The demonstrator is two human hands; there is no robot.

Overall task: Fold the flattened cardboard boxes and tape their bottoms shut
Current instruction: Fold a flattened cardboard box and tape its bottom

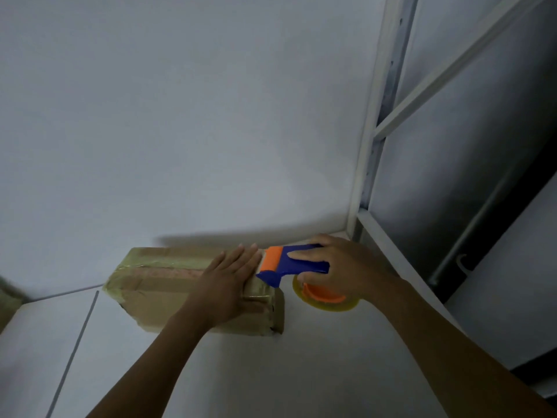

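White tiled floor (301, 372) meeting a plain white wall (180, 116), dim light, and both bare arms reach in from the bottom of the view. Left hand (232, 285) first: fingers straight and together, palm pressed flat on the top face of a brown cardboard box (156, 294), near its right end. Nothing is gripped there, it is just a flat press. Right hand (340, 267) just beside it, fingers and thumb curled round a blue and orange plastic tape dispenser (304, 265), with one finger laid along the blue body. The dispenser's orange roller (270, 260) sits at the box's far right top edge, right next to the left fingertips. Below the right hand hangs the roll of clear yellowish tape (325, 303) on its orange hub, off the box's right side. Whether it touches the floor I cannot tell.

The box itself lies on the floor close to the wall, closed up, long side running left to right. Glossy tape strips cross its top, and more tape wraps both ends.

Further out, a grey grout line (75, 348) runs diagonally across the tiles on the left. At the left edge sits a brownish shape (7, 294), too cut off to identify. On the right stands a white metal rack (366, 164) with a slanting brace, in shadow.
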